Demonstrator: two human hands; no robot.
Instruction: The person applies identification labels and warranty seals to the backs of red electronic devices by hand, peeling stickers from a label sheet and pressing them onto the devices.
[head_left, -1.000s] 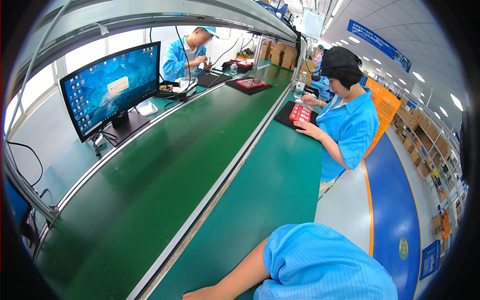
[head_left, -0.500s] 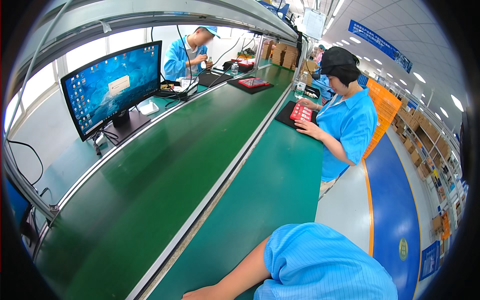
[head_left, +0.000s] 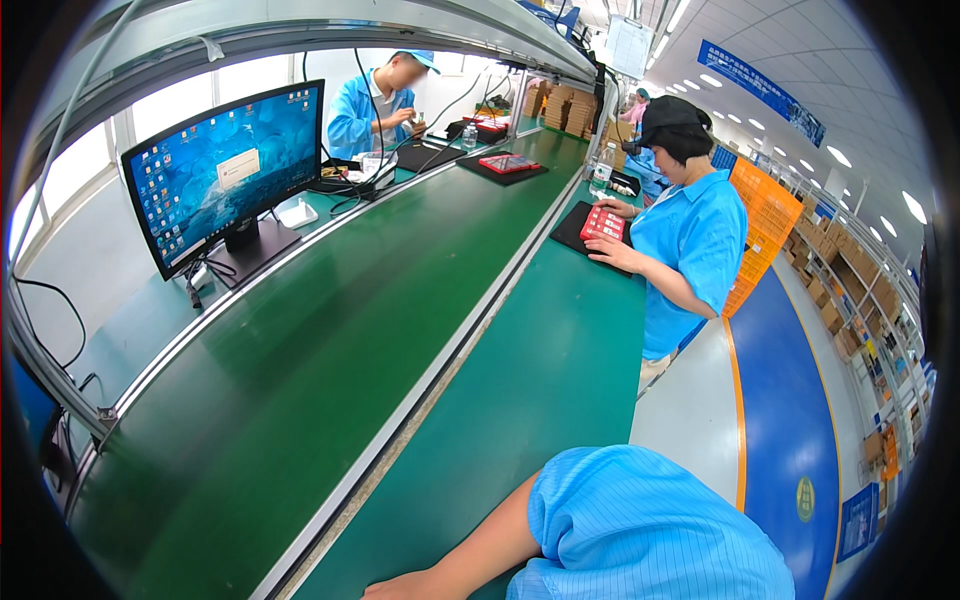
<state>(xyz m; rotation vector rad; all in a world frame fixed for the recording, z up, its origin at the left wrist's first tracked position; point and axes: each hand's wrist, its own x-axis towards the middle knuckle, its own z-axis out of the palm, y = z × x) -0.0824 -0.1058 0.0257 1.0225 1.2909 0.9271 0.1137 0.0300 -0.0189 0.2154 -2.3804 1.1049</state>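
Note:
My right hand (head_left: 398, 587) lies low at the bottom edge of the head view, over the teal bench top (head_left: 480, 420). Only its back and wrist show; the fingers are cut off by the frame, so what they hold or touch cannot be made out. My right forearm comes out of a blue striped sleeve (head_left: 650, 520). My left hand is out of view.
A co-worker at right handles a red tray (head_left: 606, 224) on a black mat (head_left: 575, 228). Across the green belt (head_left: 330, 330), another co-worker holds a small item. A monitor (head_left: 228, 175) stands at left; another red tray (head_left: 507, 162) lies far back.
My right arm stays nearly still. The co-worker at right has shifted the head and upper body slightly; the far co-worker's hands have moved a little.

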